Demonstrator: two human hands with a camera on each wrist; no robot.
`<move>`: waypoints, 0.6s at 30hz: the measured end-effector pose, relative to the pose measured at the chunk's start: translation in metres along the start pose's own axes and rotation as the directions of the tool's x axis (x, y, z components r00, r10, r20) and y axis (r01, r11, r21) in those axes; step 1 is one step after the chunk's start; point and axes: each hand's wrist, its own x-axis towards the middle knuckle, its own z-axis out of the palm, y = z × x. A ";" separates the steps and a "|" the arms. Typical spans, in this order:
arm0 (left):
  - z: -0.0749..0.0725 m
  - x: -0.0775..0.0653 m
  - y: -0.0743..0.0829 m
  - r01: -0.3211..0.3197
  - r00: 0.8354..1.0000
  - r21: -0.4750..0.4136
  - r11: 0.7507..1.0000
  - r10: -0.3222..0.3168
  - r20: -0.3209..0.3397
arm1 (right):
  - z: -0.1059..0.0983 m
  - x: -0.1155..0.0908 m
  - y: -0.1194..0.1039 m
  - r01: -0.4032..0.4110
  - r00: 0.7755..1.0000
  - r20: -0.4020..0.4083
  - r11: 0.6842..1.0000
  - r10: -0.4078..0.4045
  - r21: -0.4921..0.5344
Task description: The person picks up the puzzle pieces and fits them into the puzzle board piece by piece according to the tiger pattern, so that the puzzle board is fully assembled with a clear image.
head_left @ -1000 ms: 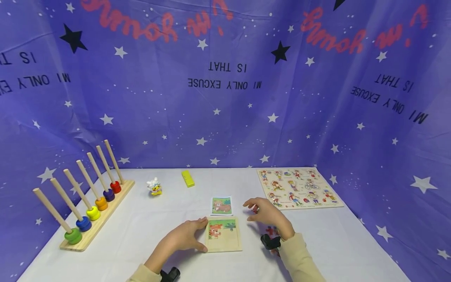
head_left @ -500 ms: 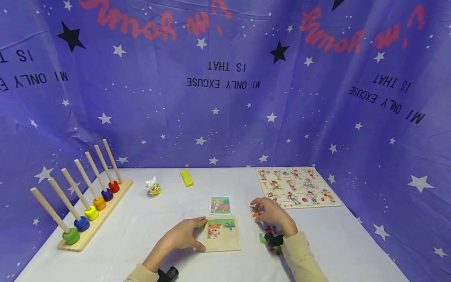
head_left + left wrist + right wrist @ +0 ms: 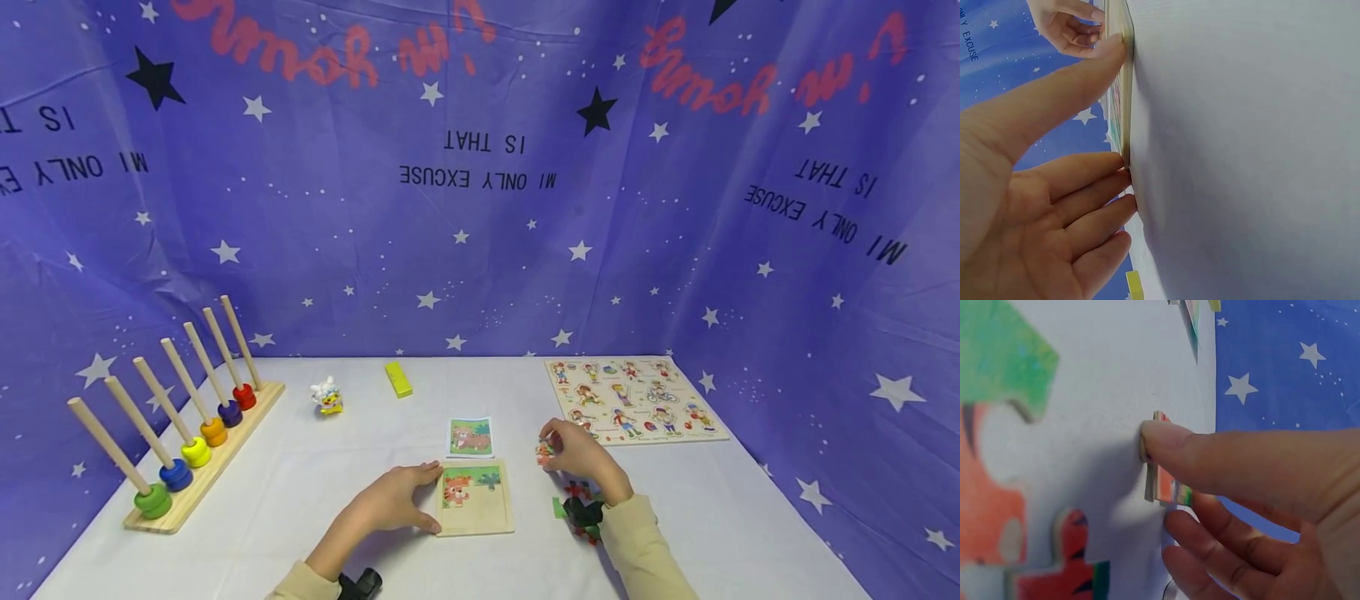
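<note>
My left hand [image 3: 390, 500] rests at the left side of a wooden puzzle tray [image 3: 483, 518], thumb at its near corner and fairly straight fingers at the far corner. Tiger-picture pieces [image 3: 456, 490] fill the tray's upper left and top strip; the lower right shows bare wood. To the right of the tray, my right hand [image 3: 579, 454] pinches an orange jigsaw piece [image 3: 1165, 481] on edge between thumb and fingers. Several loose jigsaw pieces [image 3: 577, 489] lie under the right wrist, partly hidden by the wrist camera. Close up, the right wrist view shows a green-and-orange piece [image 3: 1004, 356].
A tiger picture card [image 3: 471, 437] lies just beyond the tray. At the back right is a peg puzzle board [image 3: 637, 400]. A ring-stacking rack [image 3: 206, 467] stands at left; a small white-and-yellow figurine [image 3: 327, 397] and a yellow block [image 3: 399, 379] are further back.
My right hand has shifted slightly right and drawn its fingers together on the orange jigsaw piece, which is now tilted up. The left hand keeps its place at the tray.
</note>
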 end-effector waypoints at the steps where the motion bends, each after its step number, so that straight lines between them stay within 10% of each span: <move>1: 0.000 0.000 0.000 0.001 1.000 0.004 1.000 -0.001 0.000 | 0.000 0.000 0.000 -0.006 1.000 -0.001 1.000 0.006 -0.006; 8: 0.000 0.002 0.001 0.001 1.000 0.011 1.000 -0.001 -0.001 | 0.000 0.002 -0.005 -0.075 0.996 -0.044 0.996 0.073 -0.038; 18: 0.000 0.000 0.000 -0.007 1.000 0.028 1.000 0.007 -0.008 | -0.003 0.001 -0.010 0.066 0.994 -0.088 0.998 -0.067 -0.023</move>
